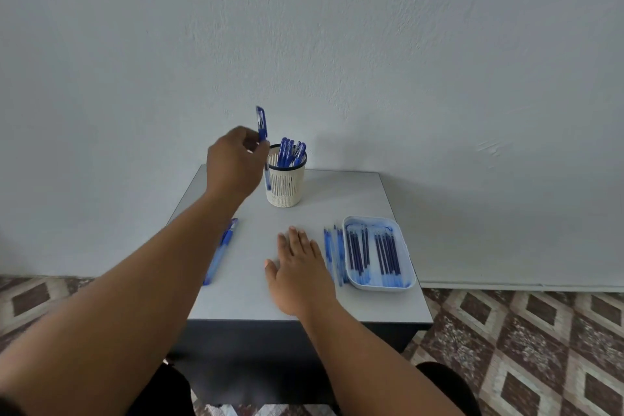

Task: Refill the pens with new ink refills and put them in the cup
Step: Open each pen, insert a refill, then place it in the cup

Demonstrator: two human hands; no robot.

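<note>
My left hand [232, 165] is shut on a blue capped pen [262, 125], held upright just left of the cream mesh cup [285, 189]. The pen's lower end hangs beside the cup's left wall. Several blue pens [291, 152] stand inside the cup. My right hand [299, 267] lies flat and open on the grey table [351, 199], holding nothing. Another blue pen [221, 252] lies on the table's left side, partly hidden by my left forearm. A white tray [403, 248] at the right holds several dark blue refills [371, 252]. Loose refills [334, 253] lie between my right hand and the tray.
The small table stands against a plain grey wall. Its front edge is close to my knees. Patterned brown floor tiles [526, 341] surround it on both sides.
</note>
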